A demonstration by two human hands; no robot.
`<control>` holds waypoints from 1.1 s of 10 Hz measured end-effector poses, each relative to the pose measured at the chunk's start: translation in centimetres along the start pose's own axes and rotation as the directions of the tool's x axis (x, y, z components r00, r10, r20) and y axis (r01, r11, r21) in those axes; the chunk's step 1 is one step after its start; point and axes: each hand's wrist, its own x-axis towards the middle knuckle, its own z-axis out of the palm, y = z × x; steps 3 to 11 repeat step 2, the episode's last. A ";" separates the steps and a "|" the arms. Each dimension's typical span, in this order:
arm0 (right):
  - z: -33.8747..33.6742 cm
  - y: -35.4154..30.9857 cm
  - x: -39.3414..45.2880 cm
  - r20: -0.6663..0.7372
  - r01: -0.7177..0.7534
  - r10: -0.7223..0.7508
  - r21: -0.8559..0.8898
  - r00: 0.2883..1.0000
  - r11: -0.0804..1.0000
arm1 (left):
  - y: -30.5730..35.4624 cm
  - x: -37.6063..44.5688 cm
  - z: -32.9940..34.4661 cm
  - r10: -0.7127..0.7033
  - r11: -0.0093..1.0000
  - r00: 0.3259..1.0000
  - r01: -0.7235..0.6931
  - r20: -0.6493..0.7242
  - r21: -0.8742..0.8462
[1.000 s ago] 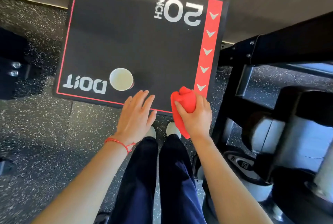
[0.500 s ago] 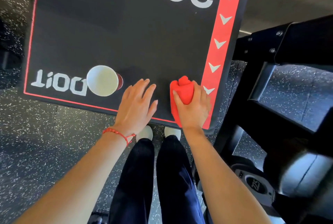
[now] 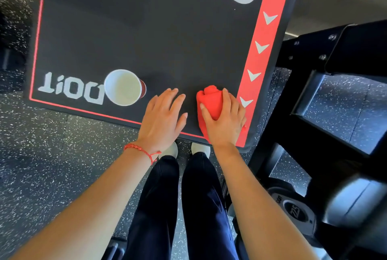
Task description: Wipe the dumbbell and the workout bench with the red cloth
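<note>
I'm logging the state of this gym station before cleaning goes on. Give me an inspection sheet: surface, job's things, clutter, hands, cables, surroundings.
Surface: black box top with red border, printed "20 INCH"; no dirt visible.
Job's things: red cloth bunched at the near right corner of the box; dumbbell marked 22.5 low on the rack at right; no bench told apart.
Clutter: paper cup upright on the box, near left.
Hands: left hand flat and open on the box beside the cloth; right hand closed on the cloth.
Cables: nothing seen.
Surroundings: speckled rubber floor; black rack at right; person's dark trousers and pale shoes below.
</note>
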 end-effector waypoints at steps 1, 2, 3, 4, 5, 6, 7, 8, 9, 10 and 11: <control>-1.9 -0.4 -0.7 0.111 0.033 -0.035 0.013 0.993 0.999 | 0.3 -1.0 -1.5 0.010 1.000 1.000 -0.010 -0.028 -0.014; -4.5 -1.1 -1.6 0.137 0.070 -0.077 0.052 0.988 0.996 | 0.8 -2.2 -3.5 0.004 1.000 0.998 -0.005 -0.066 -0.016; -4.5 -1.1 -1.6 0.137 0.070 -0.077 0.052 0.988 0.996 | 0.8 -2.2 -3.5 0.004 1.000 0.998 -0.005 -0.066 -0.016; -4.5 -1.1 -1.6 0.137 0.070 -0.077 0.052 0.988 0.996 | 0.8 -2.2 -3.5 0.004 1.000 0.998 -0.005 -0.066 -0.016; -4.5 -1.1 -1.6 0.137 0.070 -0.077 0.052 0.988 0.996 | 0.8 -2.2 -3.5 0.004 1.000 0.998 -0.005 -0.066 -0.016; -4.5 -1.1 -1.6 0.137 0.070 -0.077 0.052 0.988 0.996 | 0.8 -2.2 -3.5 0.004 1.000 0.998 -0.005 -0.066 -0.016; -4.5 -1.1 -1.6 0.137 0.070 -0.077 0.052 0.988 0.996 | 0.8 -2.2 -3.5 0.004 1.000 0.998 -0.005 -0.066 -0.016; -4.5 -1.1 -1.6 0.137 0.070 -0.077 0.052 0.988 0.996 | 0.8 -2.2 -3.5 0.004 1.000 0.998 -0.005 -0.066 -0.016; -4.5 -1.1 -1.6 0.137 0.070 -0.077 0.052 0.988 0.996 | 0.8 -2.2 -3.5 0.004 1.000 0.998 -0.005 -0.066 -0.016; -4.5 -1.1 -1.6 0.137 0.070 -0.077 0.052 0.988 0.996 | 0.8 -2.2 -3.5 0.004 1.000 0.998 -0.005 -0.066 -0.016; -4.5 -1.1 -1.6 0.137 0.070 -0.077 0.052 0.988 0.996 | 0.8 -2.2 -3.5 0.004 1.000 0.998 -0.005 -0.066 -0.016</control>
